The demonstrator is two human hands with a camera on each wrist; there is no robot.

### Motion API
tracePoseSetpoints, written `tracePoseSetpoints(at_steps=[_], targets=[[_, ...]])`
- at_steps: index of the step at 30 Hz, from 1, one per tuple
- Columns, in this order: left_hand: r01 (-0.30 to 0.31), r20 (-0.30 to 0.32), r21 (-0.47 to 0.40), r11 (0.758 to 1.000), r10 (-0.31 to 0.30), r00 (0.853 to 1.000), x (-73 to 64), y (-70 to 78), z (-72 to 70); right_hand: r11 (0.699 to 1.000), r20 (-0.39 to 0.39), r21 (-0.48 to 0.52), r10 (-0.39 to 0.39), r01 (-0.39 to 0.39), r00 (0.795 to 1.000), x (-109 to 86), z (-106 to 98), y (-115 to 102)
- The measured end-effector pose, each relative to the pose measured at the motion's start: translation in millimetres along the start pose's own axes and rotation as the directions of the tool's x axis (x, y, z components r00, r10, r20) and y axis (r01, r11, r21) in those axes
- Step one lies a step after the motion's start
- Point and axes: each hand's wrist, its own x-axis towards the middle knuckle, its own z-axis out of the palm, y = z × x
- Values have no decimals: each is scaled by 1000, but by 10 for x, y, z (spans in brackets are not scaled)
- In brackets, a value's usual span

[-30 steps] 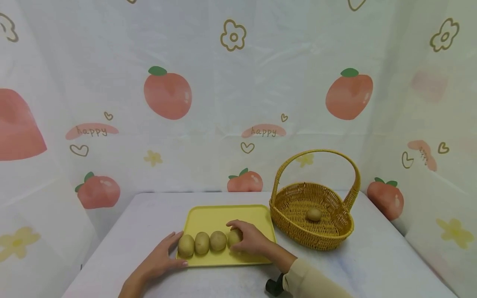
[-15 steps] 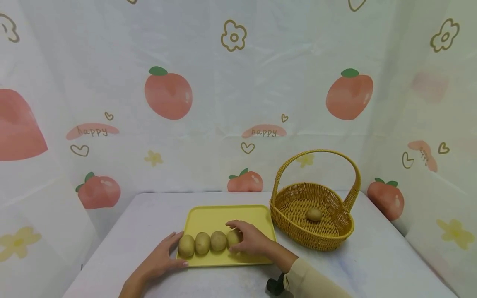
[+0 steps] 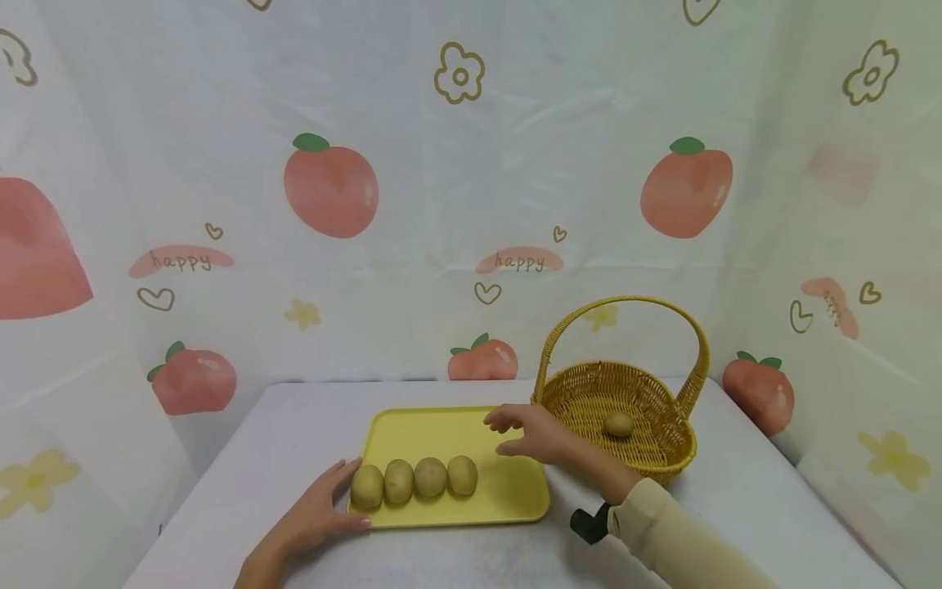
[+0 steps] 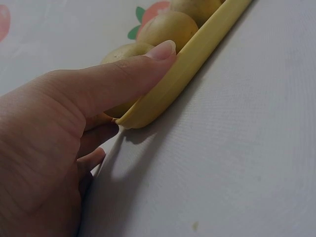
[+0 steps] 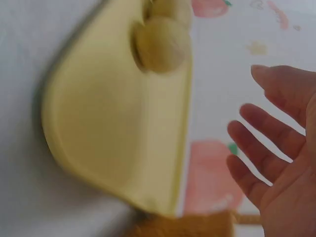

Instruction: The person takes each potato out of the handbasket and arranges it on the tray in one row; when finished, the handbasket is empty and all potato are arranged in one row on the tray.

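Several potatoes (image 3: 430, 477) stand in a row along the front of a yellow tray (image 3: 508, 491). My left hand (image 3: 316, 509) holds the tray's front left corner. In the left wrist view its thumb (image 4: 133, 74) lies over the rim, beside the nearest potato (image 4: 129, 51), and the other fingers are partly hidden behind the corner. Above the tray's right side is my right hand (image 3: 536, 433), fingers spread and nothing in it. The rightmost potato (image 3: 463, 475) sits apart from that hand. In the right wrist view the palm and fingers (image 5: 266, 148) show bare.
To the right of the tray stands a wicker basket (image 3: 562, 409) with a tall arched handle (image 3: 625, 299); one potato (image 3: 619, 424) lies in it. My right forearm passes in front of the basket's near left side. A patterned curtain (image 3: 412, 311) closes off the white table's back.
My right hand has let go of the rightmost potato and moved up and right, towards the basket. That potato stays in the row. My left hand has not moved.
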Motion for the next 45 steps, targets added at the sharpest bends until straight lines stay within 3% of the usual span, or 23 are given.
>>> tracePoseSetpoints(at_steps=[7,11,18,23,32,39,41,45], targets=[[18,9,9,1000,-18,1000,-8,8,-17,990,97,69,118,-125,988,-95,-508,76],[22,9,5,1000,-22,1000,-14,9,-23,987,151,66,133,-144,980,-145,-770,174],[14,5,9,1000,-14,1000,-6,-15,-14,973,163,72,204,-218,965,-248,-1060,400],[13,3,8,1000,-13,1000,0,-18,-8,946,157,44,312,-322,937,-351,-1143,615],[2,2,5,1000,-2,1000,-7,-24,1,885,203,-38,462,-464,863,-549,-1139,892],[10,0,-1,1000,-10,1000,-3,-26,7,815,251,-26,566,-579,786,-577,-1098,978],[15,1,0,1000,-15,1000,0,-23,7,808,259,-42,577,-587,775,-576,-1101,983],[26,3,3,1000,-26,1000,8,-15,7,825,263,-104,561,-555,785,-588,-1118,979]])
